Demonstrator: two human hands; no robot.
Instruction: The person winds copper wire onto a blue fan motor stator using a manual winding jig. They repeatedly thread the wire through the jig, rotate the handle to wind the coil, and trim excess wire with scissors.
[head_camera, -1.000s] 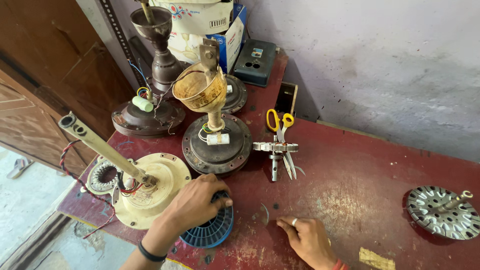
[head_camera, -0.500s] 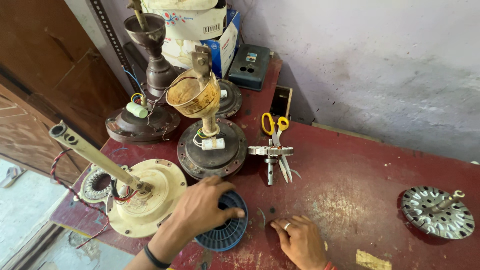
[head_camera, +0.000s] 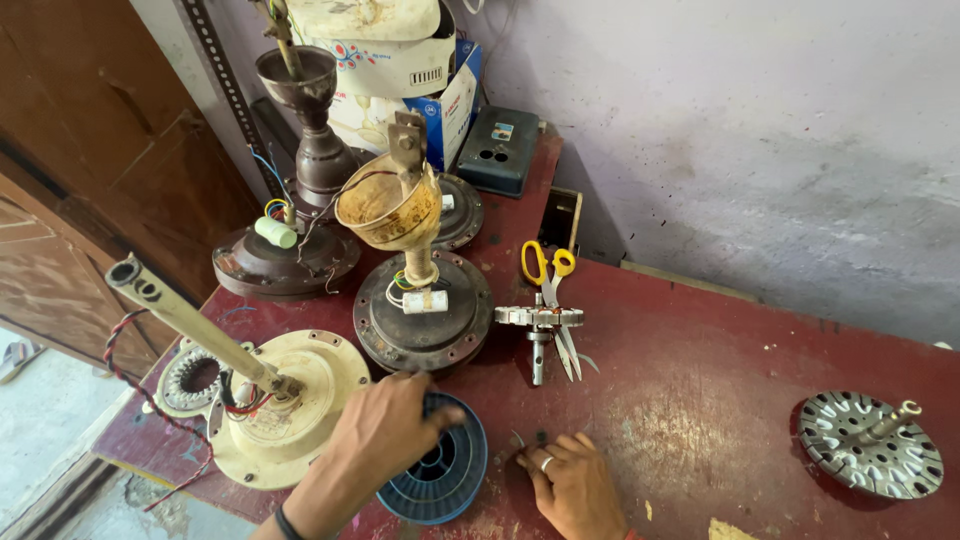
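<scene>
- Dark red table (head_camera: 720, 400) against a grey wall.
- Left hand (head_camera: 385, 432) grips the blue spool (head_camera: 440, 478).
- Right hand (head_camera: 575, 485) rests flat on the table, fingers spread, holding nothing.

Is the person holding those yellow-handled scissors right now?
No, the scissors lie on the red table, apart from both the left hand and right hand.

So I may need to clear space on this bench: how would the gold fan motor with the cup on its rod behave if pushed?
The gold fan motor looks heavy: a broad metal base flat on the red table, so it would probably slide stiffly. The cup sits high, so a push there might tip it. Its loose wires could snag.
</scene>
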